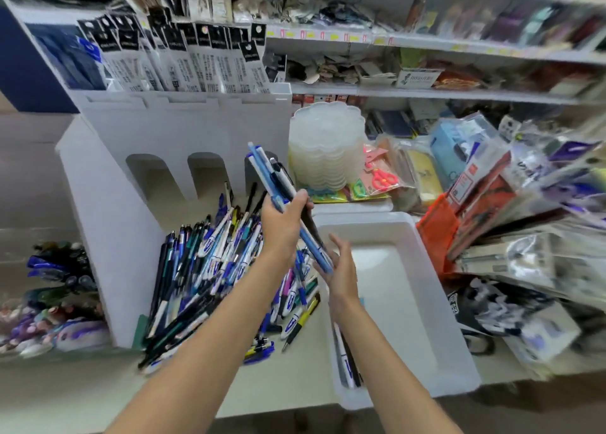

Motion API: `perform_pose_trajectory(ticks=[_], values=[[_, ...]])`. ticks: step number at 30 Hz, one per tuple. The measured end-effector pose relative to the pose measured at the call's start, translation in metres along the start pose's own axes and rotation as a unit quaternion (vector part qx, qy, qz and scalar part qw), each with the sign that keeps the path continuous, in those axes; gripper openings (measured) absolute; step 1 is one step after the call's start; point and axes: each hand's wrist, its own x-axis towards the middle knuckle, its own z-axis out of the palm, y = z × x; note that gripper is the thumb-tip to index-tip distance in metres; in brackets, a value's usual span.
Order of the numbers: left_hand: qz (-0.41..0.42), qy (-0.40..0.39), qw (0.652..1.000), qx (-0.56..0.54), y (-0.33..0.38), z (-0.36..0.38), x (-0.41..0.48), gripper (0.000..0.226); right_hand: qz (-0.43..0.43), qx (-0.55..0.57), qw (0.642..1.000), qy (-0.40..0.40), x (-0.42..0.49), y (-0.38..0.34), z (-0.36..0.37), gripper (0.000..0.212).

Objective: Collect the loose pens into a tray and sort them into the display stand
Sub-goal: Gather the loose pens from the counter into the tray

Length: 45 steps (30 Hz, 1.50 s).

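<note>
My left hand (pixel 283 223) grips a bundle of blue and dark pens (pixel 272 177) that slants from upper left to lower right. My right hand (pixel 341 269) is held open under the bundle's lower ends, palm toward them, fingers straight. A big heap of loose pens (pixel 210 269) lies on the counter in front of the white display stand (pixel 131 187), whose arched slots sit behind the heap. To the right stands a white tray (pixel 410 236), with a few pens (pixel 347 358) lying along its near left side, partly hidden by my right forearm.
A stack of translucent plastic lids (pixel 324 148) stands behind the tray. Packaged stationery (pixel 492 204) is piled at the right, with scissors packs (pixel 380 177) beside the lids. Black-and-white refill packs (pixel 183 59) fill the stand's top. Marker bins (pixel 55 286) sit at the left.
</note>
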Motion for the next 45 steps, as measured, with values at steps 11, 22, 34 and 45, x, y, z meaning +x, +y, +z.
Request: perform_pose_trajectory(ticks=[11, 22, 34, 45], values=[[-0.085, -0.048, 0.985, 0.145, -0.091, 0.043, -0.088, 0.016, -0.053, -0.051, 0.993, -0.088, 0.034, -0.061, -0.097, 0.023], [-0.234, -0.207, 0.925, 0.217, -0.157, 0.046, -0.132, 0.01, -0.029, -0.351, 0.904, -0.242, 0.036, -0.056, -0.142, 0.096], [0.003, -0.064, 0.886, 0.459, -0.142, 0.024, -0.139, 0.048, -0.06, -0.307, 0.939, -0.147, 0.056, -0.025, -0.174, 0.063], [0.045, 0.129, 0.924, 0.358, -0.158, -0.02, -0.127, 0.045, -0.11, -0.448, 0.868, -0.184, 0.032, 0.045, -0.163, 0.067]])
